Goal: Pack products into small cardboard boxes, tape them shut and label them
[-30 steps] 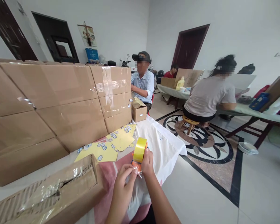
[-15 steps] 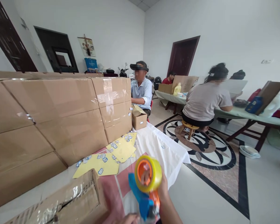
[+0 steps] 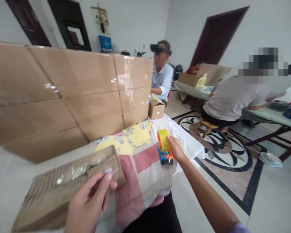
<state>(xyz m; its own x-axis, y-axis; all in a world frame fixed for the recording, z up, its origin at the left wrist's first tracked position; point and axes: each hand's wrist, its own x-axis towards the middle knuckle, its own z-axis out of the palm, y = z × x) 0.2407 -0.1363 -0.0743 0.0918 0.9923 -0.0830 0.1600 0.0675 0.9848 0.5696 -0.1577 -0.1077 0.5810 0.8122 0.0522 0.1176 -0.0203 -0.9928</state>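
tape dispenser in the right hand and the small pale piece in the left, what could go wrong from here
The small pale piece is pinched only at the left hand's fingertips, so it might slip and drop onto the cardboard box below. The tape dispenser, in the right hand, is near the tablecloth's hanging side and could fall if the grip loosens. Small labels on the yellow sheets might shift if brushed.
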